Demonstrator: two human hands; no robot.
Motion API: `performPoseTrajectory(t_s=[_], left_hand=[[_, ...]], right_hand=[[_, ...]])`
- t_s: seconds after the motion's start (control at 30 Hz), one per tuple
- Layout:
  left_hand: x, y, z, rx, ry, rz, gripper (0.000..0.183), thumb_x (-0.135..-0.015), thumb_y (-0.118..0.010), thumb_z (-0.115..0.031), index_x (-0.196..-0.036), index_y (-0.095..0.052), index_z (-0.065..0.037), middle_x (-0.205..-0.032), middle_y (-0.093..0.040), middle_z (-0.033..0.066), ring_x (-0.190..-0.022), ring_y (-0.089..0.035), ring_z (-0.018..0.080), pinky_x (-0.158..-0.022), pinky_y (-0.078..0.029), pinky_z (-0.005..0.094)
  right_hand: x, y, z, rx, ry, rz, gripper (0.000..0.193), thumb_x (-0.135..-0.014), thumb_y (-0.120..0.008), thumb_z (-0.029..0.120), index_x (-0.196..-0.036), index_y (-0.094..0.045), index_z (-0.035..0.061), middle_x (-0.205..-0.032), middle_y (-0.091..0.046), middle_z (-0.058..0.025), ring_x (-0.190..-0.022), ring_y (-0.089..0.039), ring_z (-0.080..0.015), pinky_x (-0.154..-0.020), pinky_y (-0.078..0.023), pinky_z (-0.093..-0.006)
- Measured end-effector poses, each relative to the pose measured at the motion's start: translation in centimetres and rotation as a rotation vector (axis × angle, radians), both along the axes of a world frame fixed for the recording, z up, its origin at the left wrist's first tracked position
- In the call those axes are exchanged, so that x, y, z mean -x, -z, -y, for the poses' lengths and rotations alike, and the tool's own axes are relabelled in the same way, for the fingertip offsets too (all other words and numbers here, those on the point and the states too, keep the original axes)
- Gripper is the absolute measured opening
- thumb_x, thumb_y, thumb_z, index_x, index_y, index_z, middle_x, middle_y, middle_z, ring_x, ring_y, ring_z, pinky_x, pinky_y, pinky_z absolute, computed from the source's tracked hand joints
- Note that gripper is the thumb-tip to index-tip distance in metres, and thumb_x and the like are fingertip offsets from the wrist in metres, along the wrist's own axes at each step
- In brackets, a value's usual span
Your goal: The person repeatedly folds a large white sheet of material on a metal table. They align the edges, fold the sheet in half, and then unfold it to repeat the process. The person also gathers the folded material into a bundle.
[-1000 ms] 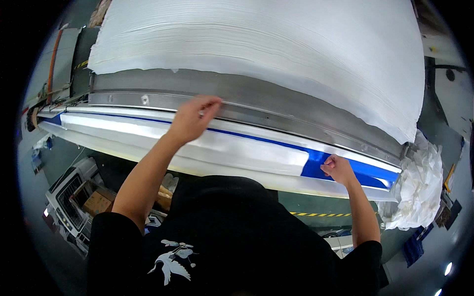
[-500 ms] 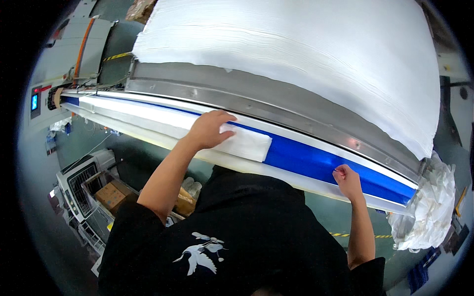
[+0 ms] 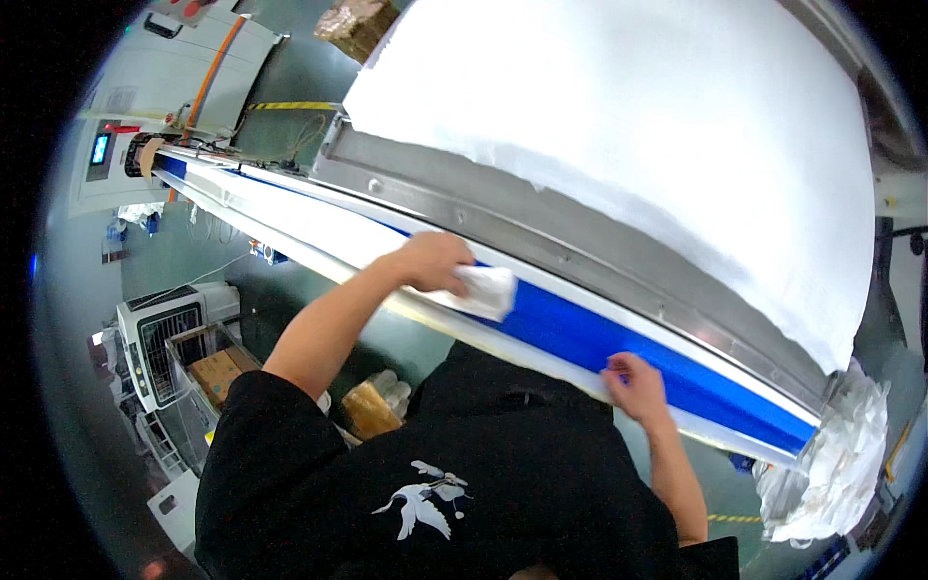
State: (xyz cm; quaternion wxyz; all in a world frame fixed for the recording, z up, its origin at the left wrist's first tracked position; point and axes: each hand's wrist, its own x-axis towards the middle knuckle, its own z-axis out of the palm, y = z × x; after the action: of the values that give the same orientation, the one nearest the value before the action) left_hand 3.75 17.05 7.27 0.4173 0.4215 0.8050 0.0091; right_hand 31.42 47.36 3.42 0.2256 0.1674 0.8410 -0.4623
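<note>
A long white strip of soft, cloth-like material (image 3: 300,217) lies lengthwise along a blue conveyor belt (image 3: 570,319). My left hand (image 3: 433,266) is closed round this strip close to its right end, thumb toward me and fingers over the far side. The end of the strip (image 3: 491,292) pokes out past my fingers and looks bunched. Farther right, my right hand (image 3: 635,385) is at the belt's near edge with its fingers curled together in a pinch. Whatever it may hold is too small to make out.
Beyond the belt, a wide white sheet (image 3: 619,126) hangs over a grey metal plate (image 3: 580,227). A plastic bag of white material (image 3: 831,464) stands at the belt's right end. Left of me are a white appliance with a grille (image 3: 174,338) and a cardboard box (image 3: 220,374).
My left hand has closed on the strip's end, which is now bunched. My right hand has moved left and nearer to me, to the belt's near edge. The whole view has shifted.
</note>
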Motion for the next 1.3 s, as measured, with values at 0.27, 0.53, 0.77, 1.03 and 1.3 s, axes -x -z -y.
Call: performPoseTrajectory(t_s=[0.27, 0.53, 0.77, 1.03, 1.3], left_hand=[[-8.4, -9.1, -19.5, -0.743, -0.265, 0.28, 0.037, -0.076, -0.067, -0.039, -0.09, -0.059, -0.005, -0.086, -0.055, 0.0114, -0.084, -0.055, 0.0272, -0.073, -0.044, 0.0385], [-4.7, -13.4, -21.8, -0.929, -0.305, 0.074, 0.032, -0.08, -0.064, -0.013, -0.109, -0.055, -0.003, -0.104, -0.055, 0.0107, -0.094, -0.055, 0.0211, -0.085, -0.043, 0.0297], [-2.6, -4.3, -10.6, -0.794, -0.841, 0.229, 0.021, -0.09, -0.054, -0.011, -0.109, -0.055, -0.002, -0.101, -0.056, 0.0048, -0.093, -0.053, 0.0131, -0.083, -0.042, 0.0264], [8.3, 0.5, -0.3, -0.261, -0.382, -0.974, 0.063, -0.076, -0.062, -0.005, -0.133, -0.035, -0.008, -0.133, -0.037, 0.0183, -0.122, -0.037, 0.0341, -0.099, -0.034, 0.0424], [17.6, -0.8, 2.0, 0.246, -0.269, -0.747, 0.1, -0.072, -0.064, -0.008, -0.146, 0.003, -0.017, -0.152, -0.005, 0.012, -0.141, -0.007, 0.0275, -0.114, -0.007, 0.0423]], right_hand=[[6.5, 1.2, 6.0, 0.519, -0.264, -0.417, 0.078, -0.078, -0.069, 0.043, -0.133, -0.034, -0.0002, -0.133, -0.04, -0.0194, -0.127, -0.035, -0.0308, -0.106, -0.029, -0.0415], [-5.3, -13.3, -14.8, 0.043, 1.001, 0.0, 0.05, -0.09, -0.051, 0.043, -0.124, -0.048, 0.0065, -0.123, -0.049, -0.0164, -0.113, -0.046, -0.0287, -0.1, -0.033, -0.0394], [-38.6, -36.5, -34.5, -1.192, 1.808, -0.748, 0.024, -0.089, -0.047, 0.028, -0.093, -0.056, 0.0055, -0.088, -0.054, -0.0081, -0.078, -0.051, -0.0184, -0.072, -0.04, -0.0311], [-14.7, -2.5, -18.5, -0.079, 1.358, -0.512, 0.016, -0.088, -0.058, 0.016, -0.092, -0.056, 0.0004, -0.079, -0.06, -0.0053, -0.064, -0.054, -0.0113, -0.057, -0.044, -0.0246], [-4.0, -2.9, -0.3, 0.061, 0.616, -0.098, 0.016, -0.087, -0.059, 0.01, -0.096, -0.06, -0.0027, -0.082, -0.065, -0.008, -0.072, -0.062, -0.013, -0.066, -0.049, -0.0253]])
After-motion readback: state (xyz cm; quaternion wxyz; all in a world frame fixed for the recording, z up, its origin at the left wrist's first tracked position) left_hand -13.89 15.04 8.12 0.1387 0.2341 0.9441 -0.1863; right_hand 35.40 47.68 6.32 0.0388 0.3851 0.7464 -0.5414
